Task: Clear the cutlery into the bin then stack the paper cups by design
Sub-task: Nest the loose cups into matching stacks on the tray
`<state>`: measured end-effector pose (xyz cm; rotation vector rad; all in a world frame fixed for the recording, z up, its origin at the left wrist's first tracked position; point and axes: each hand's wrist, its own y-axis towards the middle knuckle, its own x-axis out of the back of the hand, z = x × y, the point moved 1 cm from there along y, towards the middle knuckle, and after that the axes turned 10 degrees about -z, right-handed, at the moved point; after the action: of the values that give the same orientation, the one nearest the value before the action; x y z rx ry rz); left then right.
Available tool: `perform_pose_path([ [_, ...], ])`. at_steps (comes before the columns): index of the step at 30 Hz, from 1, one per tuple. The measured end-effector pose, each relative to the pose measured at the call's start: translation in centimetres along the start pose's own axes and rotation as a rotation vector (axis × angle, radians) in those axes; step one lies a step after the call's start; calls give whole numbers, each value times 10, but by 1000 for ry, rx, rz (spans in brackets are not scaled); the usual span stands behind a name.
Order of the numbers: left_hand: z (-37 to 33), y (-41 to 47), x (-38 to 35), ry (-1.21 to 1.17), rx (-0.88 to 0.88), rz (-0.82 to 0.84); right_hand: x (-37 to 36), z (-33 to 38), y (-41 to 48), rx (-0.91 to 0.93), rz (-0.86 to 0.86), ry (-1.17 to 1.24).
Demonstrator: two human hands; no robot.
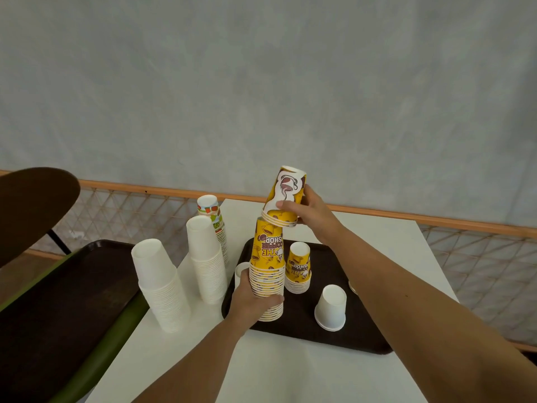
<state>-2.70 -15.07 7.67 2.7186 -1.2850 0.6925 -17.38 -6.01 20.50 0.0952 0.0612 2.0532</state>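
Brown plastic tray on the white worktop holds a tall stack of yellow printed paper cups, a shorter yellow stack and upturned white cups. Left hand: grip curled round the tall stack, low down. Right hand: grip pinching a few nested yellow cups, tilted, rims at the tall stack's top.

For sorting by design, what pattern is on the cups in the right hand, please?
Those paper cups are yellow with brown coffee artwork; head view.

The tall stack on the dark brown tray is yellow with brown coffee print, like the raised cups above the tray. Left of the tray, plain white stacks.
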Motion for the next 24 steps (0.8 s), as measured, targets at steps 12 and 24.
perform_pose_path([
  [12,6,17,1,-64,33,-51,26,-68,14,-47,-191,-157],
  [24,6,19,4,-89,47,-79,26,-112,6,-162,-103,-318],
])
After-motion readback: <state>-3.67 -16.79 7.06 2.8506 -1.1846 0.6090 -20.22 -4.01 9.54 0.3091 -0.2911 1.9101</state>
